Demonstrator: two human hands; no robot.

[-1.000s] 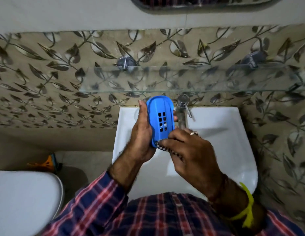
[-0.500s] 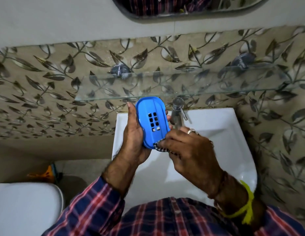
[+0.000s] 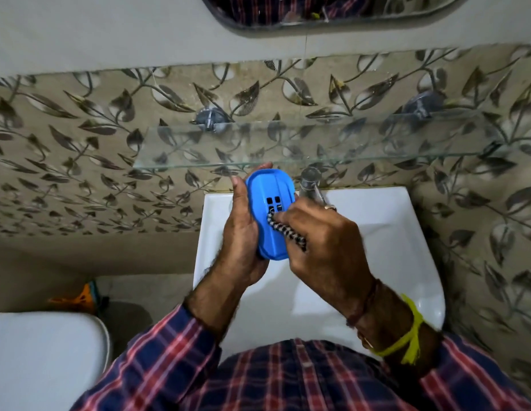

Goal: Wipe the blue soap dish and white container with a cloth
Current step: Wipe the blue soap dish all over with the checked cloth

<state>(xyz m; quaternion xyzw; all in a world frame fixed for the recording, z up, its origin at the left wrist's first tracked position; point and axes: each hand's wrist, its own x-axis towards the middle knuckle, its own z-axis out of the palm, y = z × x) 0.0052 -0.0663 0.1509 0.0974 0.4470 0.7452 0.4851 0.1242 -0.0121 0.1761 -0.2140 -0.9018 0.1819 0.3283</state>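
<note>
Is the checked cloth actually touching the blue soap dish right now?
Touching. In the head view the right hand presses the checked cloth against the blue soap dish, by its slots, while the left hand holds the dish.

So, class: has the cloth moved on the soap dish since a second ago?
Yes. The cloth in the right hand has moved up the soap dish, from its bottom edge to the slots.
</note>
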